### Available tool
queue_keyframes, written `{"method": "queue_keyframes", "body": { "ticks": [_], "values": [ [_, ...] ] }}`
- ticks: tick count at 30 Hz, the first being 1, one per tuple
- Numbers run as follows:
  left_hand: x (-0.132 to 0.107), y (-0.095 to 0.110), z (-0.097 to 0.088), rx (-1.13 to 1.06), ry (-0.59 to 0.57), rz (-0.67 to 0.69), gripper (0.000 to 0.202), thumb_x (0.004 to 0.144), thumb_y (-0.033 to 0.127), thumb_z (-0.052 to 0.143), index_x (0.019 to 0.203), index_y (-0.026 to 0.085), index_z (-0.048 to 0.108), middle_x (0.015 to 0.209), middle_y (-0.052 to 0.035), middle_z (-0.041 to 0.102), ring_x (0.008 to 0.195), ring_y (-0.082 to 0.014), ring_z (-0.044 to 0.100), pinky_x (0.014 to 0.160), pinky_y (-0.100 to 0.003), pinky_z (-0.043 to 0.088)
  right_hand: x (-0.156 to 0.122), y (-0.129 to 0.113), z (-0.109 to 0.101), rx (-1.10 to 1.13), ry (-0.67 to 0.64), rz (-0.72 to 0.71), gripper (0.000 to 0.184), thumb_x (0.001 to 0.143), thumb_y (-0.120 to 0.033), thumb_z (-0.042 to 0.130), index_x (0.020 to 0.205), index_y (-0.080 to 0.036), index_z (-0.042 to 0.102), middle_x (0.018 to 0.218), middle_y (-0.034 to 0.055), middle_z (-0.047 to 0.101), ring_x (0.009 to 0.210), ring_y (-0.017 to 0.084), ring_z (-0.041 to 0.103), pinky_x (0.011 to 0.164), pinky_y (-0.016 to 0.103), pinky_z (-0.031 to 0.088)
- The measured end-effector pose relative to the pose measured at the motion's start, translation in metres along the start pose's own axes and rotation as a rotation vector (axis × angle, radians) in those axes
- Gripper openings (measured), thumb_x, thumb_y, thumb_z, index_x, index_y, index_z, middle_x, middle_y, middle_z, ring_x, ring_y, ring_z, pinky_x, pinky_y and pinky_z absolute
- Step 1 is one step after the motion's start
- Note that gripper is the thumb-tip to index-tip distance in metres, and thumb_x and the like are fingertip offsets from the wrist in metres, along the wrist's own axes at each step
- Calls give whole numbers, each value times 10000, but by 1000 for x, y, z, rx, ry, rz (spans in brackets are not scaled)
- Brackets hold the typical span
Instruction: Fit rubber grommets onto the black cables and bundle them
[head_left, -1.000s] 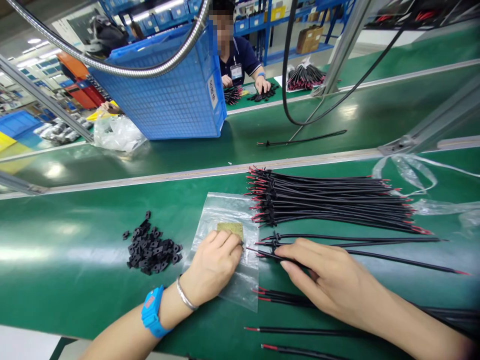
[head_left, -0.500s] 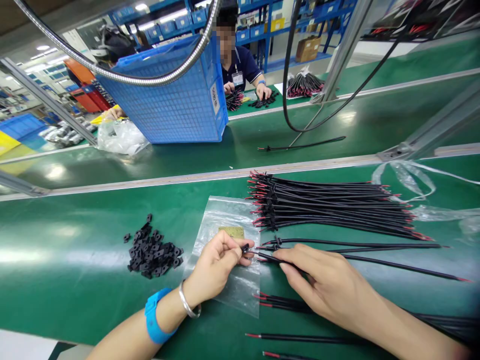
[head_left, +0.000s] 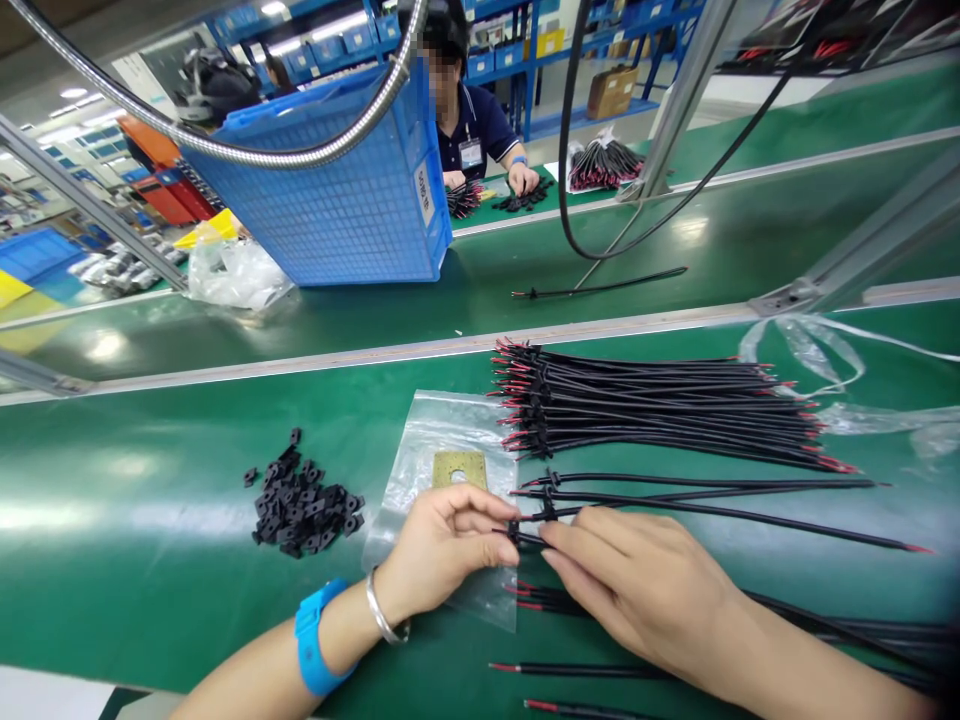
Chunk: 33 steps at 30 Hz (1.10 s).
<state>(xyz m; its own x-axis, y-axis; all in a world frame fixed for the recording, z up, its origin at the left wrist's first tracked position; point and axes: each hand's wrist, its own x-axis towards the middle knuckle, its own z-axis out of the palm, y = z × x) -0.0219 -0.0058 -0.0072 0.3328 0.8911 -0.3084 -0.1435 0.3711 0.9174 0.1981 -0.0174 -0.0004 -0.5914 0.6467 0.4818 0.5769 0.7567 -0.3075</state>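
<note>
My left hand (head_left: pixel 450 548) pinches a small black grommet (head_left: pixel 514 531) between thumb and fingers. The grommet sits around a black cable (head_left: pixel 531 539) near its end, and the cable's tip is mostly hidden by my left fingers. Close by on the right, my right hand (head_left: pixel 637 575) is closed on the same cable, gripping it just behind the grommet. Beneath my left hand lies a clear plastic bag (head_left: pixel 427 430) with a yellowish plate (head_left: pixel 469 462) that has a hole. A heap of loose black grommets (head_left: pixel 304 505) is to the left.
Many cables with grommets (head_left: pixel 645 405) lie stacked behind my right hand; several others lie beside it. Cables with bare red ends (head_left: pixel 577 672) are in front. A blue crate (head_left: pixel 322 190) stands beyond the rail; a co-worker (head_left: pixel 480 130) sits across, handling black parts.
My left hand has shifted right and slightly down, closer to my right fingers. The grommet, earlier at the cable's wire tip, now sits around the black sheath.
</note>
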Motion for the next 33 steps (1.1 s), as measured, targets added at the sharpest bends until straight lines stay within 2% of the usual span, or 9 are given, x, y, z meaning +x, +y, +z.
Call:
{"method": "queue_keyframes", "body": {
  "ticks": [3, 7, 11, 13, 17, 19, 23, 27, 33],
  "values": [
    [0, -3, 1, 130, 38, 122, 260, 574, 252, 897, 797, 192, 775, 767, -24, 668, 640, -96, 620, 604, -201, 514, 1, -4, 1, 29, -12, -24, 217, 970, -140, 413, 877, -163, 608, 697, 17, 579, 585, 150, 530, 548, 297, 379],
    [-3, -2, 3, 276, 20, 252, 218, 600, 255, 880, 796, 222, 791, 790, -41, 686, 615, -118, 636, 557, -223, 531, -1, -10, 4, 121, -79, 22, 218, 972, -135, 382, 857, -180, 562, 678, -1, 530, 569, 150, 487, 541, 299, 352],
    [-7, -2, 9, 442, -11, 506, 209, 619, 241, 869, 805, 191, 789, 728, -57, 712, 610, -127, 648, 555, -211, 524, -6, -16, 10, 183, -57, 50, 210, 962, -118, 367, 828, -199, 507, 683, -12, 520, 562, 141, 468, 549, 286, 345],
    [-8, -2, 12, 473, -29, 567, 212, 629, 234, 863, 816, 168, 784, 723, -65, 717, 608, -129, 654, 568, -212, 530, -6, -17, 12, 215, -41, 57, 209, 952, -100, 365, 814, -205, 482, 680, -18, 517, 549, 133, 454, 544, 275, 343],
    [-8, -2, 14, 515, -5, 590, 228, 641, 219, 856, 843, 147, 778, 736, -70, 713, 632, -130, 662, 591, -206, 541, -3, -13, 11, 243, -32, 56, 207, 933, -59, 369, 823, -203, 469, 672, -28, 516, 549, 117, 466, 534, 251, 347],
    [-8, -1, 13, 539, -4, 548, 274, 629, 221, 864, 880, 157, 774, 760, -64, 708, 661, -131, 667, 607, -202, 553, -1, -9, 8, 249, -41, 56, 213, 932, -51, 366, 825, -201, 471, 681, -26, 527, 559, 112, 477, 542, 241, 357],
    [-11, 1, 8, 494, -33, 434, 479, 634, 222, 863, 1089, 198, 715, 886, -58, 707, 760, -148, 698, 694, -231, 599, 0, -3, 4, 242, -76, 66, 198, 953, -81, 375, 841, -199, 488, 685, -18, 539, 566, 117, 485, 546, 245, 365],
    [-12, 0, 8, 505, -38, 468, 364, 763, 146, 738, 1117, 203, 676, 925, -55, 742, 791, -139, 716, 721, -221, 601, 0, -3, 4, 225, -61, 70, 193, 972, -116, 381, 835, -196, 491, 674, -12, 532, 559, 126, 479, 534, 255, 360],
    [-11, -2, 12, 579, 12, 561, 291, 755, 87, 690, 1035, 163, 670, 879, -52, 765, 753, -131, 732, 702, -190, 607, -2, -6, 7, 252, -105, 92, 215, 983, -124, 368, 862, -179, 538, 691, 7, 551, 593, 137, 535, 555, 259, 382]
  ]
}}
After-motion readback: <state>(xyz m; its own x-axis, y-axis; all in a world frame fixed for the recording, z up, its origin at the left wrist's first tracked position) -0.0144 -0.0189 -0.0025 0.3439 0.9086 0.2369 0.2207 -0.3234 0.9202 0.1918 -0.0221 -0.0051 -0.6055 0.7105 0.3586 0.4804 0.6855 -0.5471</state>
